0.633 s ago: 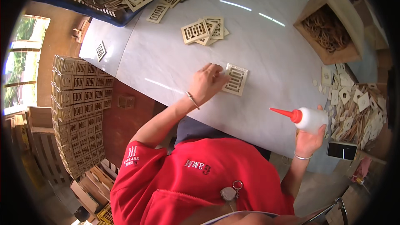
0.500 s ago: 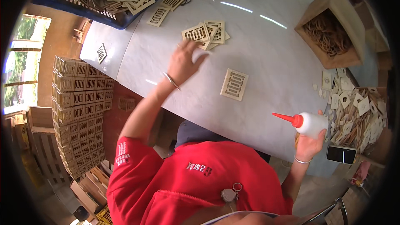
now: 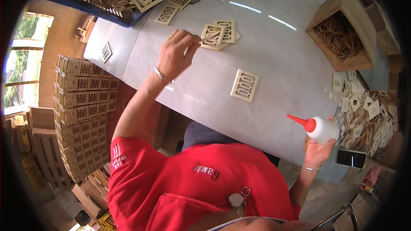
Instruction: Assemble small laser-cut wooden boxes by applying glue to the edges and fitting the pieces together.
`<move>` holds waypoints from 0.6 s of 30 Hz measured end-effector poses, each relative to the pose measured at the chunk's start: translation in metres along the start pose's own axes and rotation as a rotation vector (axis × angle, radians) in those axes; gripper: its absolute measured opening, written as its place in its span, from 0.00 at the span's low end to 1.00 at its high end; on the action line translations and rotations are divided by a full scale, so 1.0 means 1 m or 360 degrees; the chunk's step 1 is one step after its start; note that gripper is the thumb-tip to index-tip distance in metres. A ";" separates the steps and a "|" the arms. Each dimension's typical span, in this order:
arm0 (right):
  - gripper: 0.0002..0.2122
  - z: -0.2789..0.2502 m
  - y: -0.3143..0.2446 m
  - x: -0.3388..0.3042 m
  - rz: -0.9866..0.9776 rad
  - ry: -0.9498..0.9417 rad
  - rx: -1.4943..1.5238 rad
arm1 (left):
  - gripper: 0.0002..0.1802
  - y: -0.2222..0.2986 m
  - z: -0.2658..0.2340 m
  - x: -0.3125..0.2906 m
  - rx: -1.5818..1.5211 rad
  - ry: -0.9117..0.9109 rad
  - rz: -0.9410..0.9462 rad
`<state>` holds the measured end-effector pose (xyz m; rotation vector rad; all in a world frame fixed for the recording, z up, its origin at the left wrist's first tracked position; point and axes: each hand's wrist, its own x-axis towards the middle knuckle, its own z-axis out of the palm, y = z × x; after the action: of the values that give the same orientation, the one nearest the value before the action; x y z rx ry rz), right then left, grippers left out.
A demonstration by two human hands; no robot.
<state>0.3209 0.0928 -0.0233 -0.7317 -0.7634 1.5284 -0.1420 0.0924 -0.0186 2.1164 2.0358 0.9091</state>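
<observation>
My left hand (image 3: 177,51) is raised over the table, its fingers pinched on a slotted wooden panel (image 3: 210,38) that appears nearly edge-on. Just beyond it, a few more slotted panels (image 3: 229,28) overlap in a small pile. On the right, my right hand (image 3: 319,152) is wrapped round a white glue bottle (image 3: 324,131) with a red nozzle, tipped so the nozzle points left. Between the two hands, a single pale slotted panel (image 3: 245,85) lies flat on the grey table (image 3: 192,90).
A blue crate (image 3: 128,21) heaped with slotted panels stands at the far left. Stacked slotted boxes (image 3: 85,107) rise left of the table. At right are a wooden box (image 3: 342,21) of rubber bands, a heap of small wooden pieces (image 3: 364,111) and a phone (image 3: 351,158).
My left hand has drawn back left from the small pile and now holds a panel lifted from it. My right hand with the glue bottle has shifted only slightly.
</observation>
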 end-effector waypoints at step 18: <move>0.36 0.077 -0.012 -0.013 -0.0286 0.0046 -0.0608 | 0.04 0.151 0.017 -0.073 -0.1719 -0.0164 -0.0740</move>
<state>0.2668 0.0759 0.0320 -0.9362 -1.0859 1.2204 0.0040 0.0118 0.0069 1.0361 1.3409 1.3249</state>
